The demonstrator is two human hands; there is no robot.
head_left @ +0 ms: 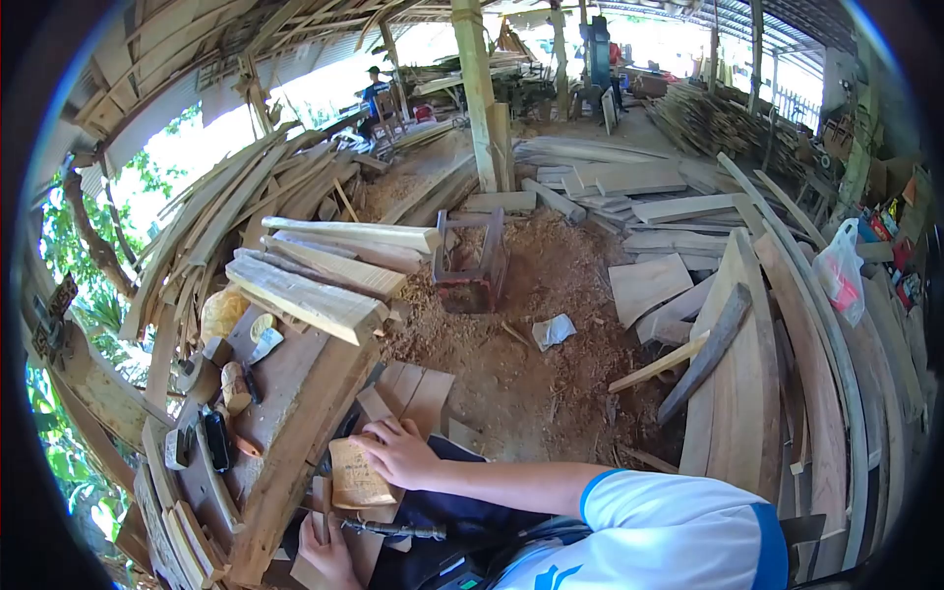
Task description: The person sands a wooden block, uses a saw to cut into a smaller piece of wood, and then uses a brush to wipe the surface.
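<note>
My right hand (401,454) grips the upper edge of a tan piece of sandpaper (360,478) with dark print on its back, its fingers bent over the top. Lower down, my left hand (328,553) is closed around a small narrow wooden piece (321,500), beside the sandpaper. Both hands are over my lap, just right of the thick wooden bench (285,452). A dark metal rod-like tool (408,530) lies across my lap near the left hand. Flat boards (413,393) lean beyond my right hand.
On the bench are a wooden mallet-like block (235,386), a black tray-like object (214,440) and a tape roll (200,379). Stacked planks (305,285) overhang its far end. A small stool (472,264) stands on shavings. Long boards (733,393) line the right; a person (374,96) is far off.
</note>
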